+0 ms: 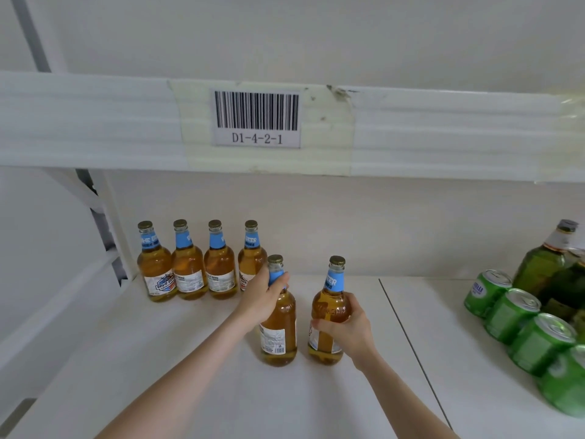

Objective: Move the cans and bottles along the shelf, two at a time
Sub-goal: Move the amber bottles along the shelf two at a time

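Left hand (264,296): is seen curled round the blue-labelled neck of the left bottle (280,318), just below the cap.
Left bottle: is held upright beneath that hand, its barcode panel turned toward the camera.
Right hand (348,331): is seen wrapped round the amber body of the right bottle (332,307), thumb laid across the front.
Right bottle: is held upright just beside the left bottle, the two kept apart.
Shelf (190,375): white board is spread under both hands; contact with the bottle bases cannot be told.
Green cans (511,312): are lined up well to the right of the right hand.
Row of four bottles (190,267): is stood beyond and left of the left hand, against the back wall.
Dark green bottles (543,261): are set behind the cans, far right of the right hand.
Barcode label (256,117): is taped to the upper shelf edge above both hands, marked D1-4-2-1.
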Tool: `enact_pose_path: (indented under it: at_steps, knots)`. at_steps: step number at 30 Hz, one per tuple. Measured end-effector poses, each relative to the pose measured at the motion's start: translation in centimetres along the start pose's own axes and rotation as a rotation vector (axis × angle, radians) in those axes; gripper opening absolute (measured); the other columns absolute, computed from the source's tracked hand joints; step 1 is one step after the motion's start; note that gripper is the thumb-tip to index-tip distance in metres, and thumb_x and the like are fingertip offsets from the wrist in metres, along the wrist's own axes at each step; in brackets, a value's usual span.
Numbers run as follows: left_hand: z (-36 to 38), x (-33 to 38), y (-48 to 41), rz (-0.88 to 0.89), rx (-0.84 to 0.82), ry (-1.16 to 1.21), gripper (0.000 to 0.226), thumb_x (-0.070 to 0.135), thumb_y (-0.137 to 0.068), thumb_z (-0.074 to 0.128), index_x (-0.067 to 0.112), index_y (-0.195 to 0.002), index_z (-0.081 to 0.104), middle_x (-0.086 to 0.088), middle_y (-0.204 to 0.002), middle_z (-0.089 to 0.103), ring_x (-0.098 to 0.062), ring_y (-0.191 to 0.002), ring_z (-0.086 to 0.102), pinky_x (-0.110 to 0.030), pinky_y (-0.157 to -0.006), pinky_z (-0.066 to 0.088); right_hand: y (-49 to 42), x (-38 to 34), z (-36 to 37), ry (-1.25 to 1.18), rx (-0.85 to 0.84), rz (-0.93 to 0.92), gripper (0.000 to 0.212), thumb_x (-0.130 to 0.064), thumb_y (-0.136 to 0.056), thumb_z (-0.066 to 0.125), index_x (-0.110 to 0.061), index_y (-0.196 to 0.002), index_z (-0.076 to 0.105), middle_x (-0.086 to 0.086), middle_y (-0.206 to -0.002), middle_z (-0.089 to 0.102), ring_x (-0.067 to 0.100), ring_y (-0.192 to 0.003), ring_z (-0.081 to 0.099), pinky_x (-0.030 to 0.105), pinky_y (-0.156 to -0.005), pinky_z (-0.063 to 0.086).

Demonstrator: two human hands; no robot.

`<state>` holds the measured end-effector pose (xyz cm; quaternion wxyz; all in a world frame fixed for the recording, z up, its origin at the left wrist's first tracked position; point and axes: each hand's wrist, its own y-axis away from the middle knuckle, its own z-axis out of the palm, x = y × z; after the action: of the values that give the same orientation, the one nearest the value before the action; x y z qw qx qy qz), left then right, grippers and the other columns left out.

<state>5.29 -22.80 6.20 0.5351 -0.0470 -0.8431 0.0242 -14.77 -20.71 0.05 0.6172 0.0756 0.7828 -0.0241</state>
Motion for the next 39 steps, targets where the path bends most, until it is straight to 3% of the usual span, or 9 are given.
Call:
enact_pose_path:
  at_steps: [4,13,19,27,34,39]
  knots:
    - [0.4,0.7,1.4,-0.008,-0.002,-0.012,0.029,0.039,-0.1,0.048,0.017,-0.118,0.05,0.001,-0.108,0.066,-0.01,-0.104,0.061,-0.028,-0.091,0.046,1.6,0.1,-1.0,0.014,0.004,0.007,0.068,-0.029,-0.051,0.092,-0.039,-0.107,0.053,-0.012,-0.098,0.069,0.009,-0.091,0.067,0.02,-0.065,0.051]
    - [2.6,2.3,4.5,-0.022,-0.017,0.008,0.023,0.037,-0.099,0.049,0.019,-0.112,0.052,0.004,-0.103,0.067,-0.004,-0.097,0.062,-0.014,-0.075,0.042,4.9,0.5,-4.8,0.025,-0.005,0.007,0.067,-0.027,-0.054,0.092,-0.039,-0.107,0.053,-0.012,-0.098,0.069,0.007,-0.089,0.066,0.012,-0.057,0.048]
    - [5.0,3.4,6.5,-0.022,-0.018,-0.011,0.021,0.038,-0.099,0.05,0.021,-0.11,0.053,0.006,-0.103,0.067,-0.009,-0.1,0.062,-0.024,-0.088,0.044,7.0,1.0,-8.2,0.001,-0.004,0.003,0.067,-0.027,-0.053,0.092,-0.037,-0.107,0.054,-0.01,-0.099,0.069,0.009,-0.091,0.067,0.015,-0.06,0.049]
    - [9.7,6.0,11.0,0.0,0.026,-0.003,0.014,0.037,-0.098,0.053,0.026,-0.106,0.054,0.01,-0.1,0.066,-0.006,-0.097,0.062,-0.014,-0.075,0.042,10.7,2.0,-14.4,-0.029,-0.023,-0.001,0.069,-0.023,-0.055,0.091,-0.035,-0.112,0.054,-0.008,-0.102,0.069,0.012,-0.095,0.067,0.023,-0.067,0.052]
    - [14.9,9.7,14.5,0.029,0.033,0.031,0.015,0.034,-0.098,0.053,0.022,-0.107,0.055,0.008,-0.1,0.066,-0.008,-0.097,0.062,-0.017,-0.077,0.043,13.5,3.2,-20.8,-0.029,-0.035,-0.008,0.069,-0.018,-0.057,0.092,-0.03,-0.114,0.055,-0.005,-0.102,0.071,0.012,-0.093,0.068,0.024,-0.067,0.052]
    - [18.7,11.8,14.9,0.056,0.007,0.029,0.019,0.034,-0.098,0.052,0.018,-0.109,0.055,0.003,-0.102,0.066,-0.01,-0.098,0.062,-0.026,-0.088,0.045,13.9,4.0,-24.7,-0.011,-0.034,-0.012,0.072,-0.019,-0.058,0.091,-0.031,-0.118,0.053,-0.007,-0.103,0.069,0.01,-0.094,0.066,0.022,-0.066,0.05]
